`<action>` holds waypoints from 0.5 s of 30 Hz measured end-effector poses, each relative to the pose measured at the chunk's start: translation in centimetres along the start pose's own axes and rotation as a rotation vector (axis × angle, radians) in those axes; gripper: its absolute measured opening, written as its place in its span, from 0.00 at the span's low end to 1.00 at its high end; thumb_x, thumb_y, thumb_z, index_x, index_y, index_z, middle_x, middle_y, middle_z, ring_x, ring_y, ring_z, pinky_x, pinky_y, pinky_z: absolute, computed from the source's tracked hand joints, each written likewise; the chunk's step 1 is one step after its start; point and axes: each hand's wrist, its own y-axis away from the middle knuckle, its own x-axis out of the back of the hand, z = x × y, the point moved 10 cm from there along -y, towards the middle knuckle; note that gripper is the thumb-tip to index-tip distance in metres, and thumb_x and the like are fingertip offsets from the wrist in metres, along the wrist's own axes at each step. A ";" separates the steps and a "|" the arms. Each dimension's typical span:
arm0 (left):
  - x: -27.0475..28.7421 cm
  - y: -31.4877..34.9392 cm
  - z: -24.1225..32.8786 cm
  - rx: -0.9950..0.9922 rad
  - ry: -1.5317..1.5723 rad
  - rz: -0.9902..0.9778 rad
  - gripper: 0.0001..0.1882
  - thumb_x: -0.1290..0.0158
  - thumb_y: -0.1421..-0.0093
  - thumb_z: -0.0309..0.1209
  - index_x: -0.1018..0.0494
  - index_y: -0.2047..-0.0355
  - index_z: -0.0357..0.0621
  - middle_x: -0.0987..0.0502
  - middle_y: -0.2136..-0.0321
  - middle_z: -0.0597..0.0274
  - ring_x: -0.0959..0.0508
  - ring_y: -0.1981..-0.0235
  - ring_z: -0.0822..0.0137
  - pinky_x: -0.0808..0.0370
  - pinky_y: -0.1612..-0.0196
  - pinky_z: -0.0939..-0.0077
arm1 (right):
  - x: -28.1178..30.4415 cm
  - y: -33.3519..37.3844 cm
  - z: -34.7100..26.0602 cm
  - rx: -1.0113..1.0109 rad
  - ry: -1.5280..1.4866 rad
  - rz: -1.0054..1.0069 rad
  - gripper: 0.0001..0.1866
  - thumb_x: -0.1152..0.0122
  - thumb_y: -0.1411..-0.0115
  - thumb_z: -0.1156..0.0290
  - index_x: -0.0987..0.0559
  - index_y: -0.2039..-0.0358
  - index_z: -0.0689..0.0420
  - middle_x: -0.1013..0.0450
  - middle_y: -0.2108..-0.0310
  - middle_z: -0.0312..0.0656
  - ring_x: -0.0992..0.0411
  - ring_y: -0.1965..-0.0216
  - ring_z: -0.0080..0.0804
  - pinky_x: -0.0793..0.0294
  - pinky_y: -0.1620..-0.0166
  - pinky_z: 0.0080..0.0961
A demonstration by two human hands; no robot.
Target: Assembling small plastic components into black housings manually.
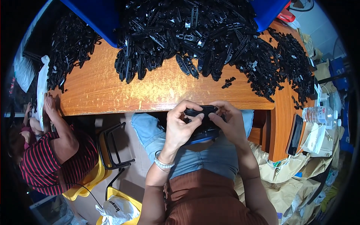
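Just in front of the table's near edge, above my lap, both my hands work on a long black plastic piece [201, 110]. My left hand [179, 125] grips its left end between thumb and bent fingers. Its right end is pinched by my right hand [229, 122], thumb pointing inward. My fingers cover much of the piece, so its exact kind is unclear. Below it on my lap lies something dark with a blue edge [202, 139], partly hidden by my hands. Across the table [150, 92] spreads a big heap of similar black plastic parts [168, 41].
Blue bins [98, 20] flank the heap. Smaller black pieces [292, 56] lie at the right, with a phone [295, 134] and plastic bottles [320, 113] nearer. At the left a person in a striped shirt [60, 161] works beside a yellow chair [88, 183]. Brown paper [288, 183] lies at lower right.
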 end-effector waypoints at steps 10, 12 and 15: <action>0.1 -4.0 1.1 -0.218 -0.469 -0.209 0.10 0.49 0.42 0.24 0.25 0.60 0.37 0.22 0.69 0.55 0.22 0.71 0.68 0.27 0.69 0.75 | 0.5 0.5 1.6 -0.063 0.010 -0.233 0.09 0.41 0.46 0.81 0.23 0.63 0.63 0.27 0.68 0.37 0.29 0.69 0.24 0.31 0.62 0.19; 1.5 -6.4 3.7 -0.355 -0.811 0.041 0.15 0.51 0.44 0.20 0.28 0.56 0.38 0.25 0.61 0.50 0.23 0.63 0.56 0.26 0.62 0.67 | 2.2 -0.6 0.1 0.084 0.188 -0.094 0.09 0.42 0.47 0.81 0.23 0.64 0.63 0.27 0.67 0.40 0.28 0.68 0.29 0.30 0.61 0.22; 0.7 -9.1 4.4 -0.562 -1.296 0.178 0.22 0.50 0.53 0.15 0.29 0.55 0.39 0.34 0.52 0.39 0.29 0.55 0.46 0.27 0.56 0.61 | 5.5 -2.8 -2.5 0.380 0.575 0.208 0.09 0.43 0.47 0.80 0.23 0.64 0.63 0.28 0.65 0.44 0.29 0.65 0.39 0.30 0.60 0.27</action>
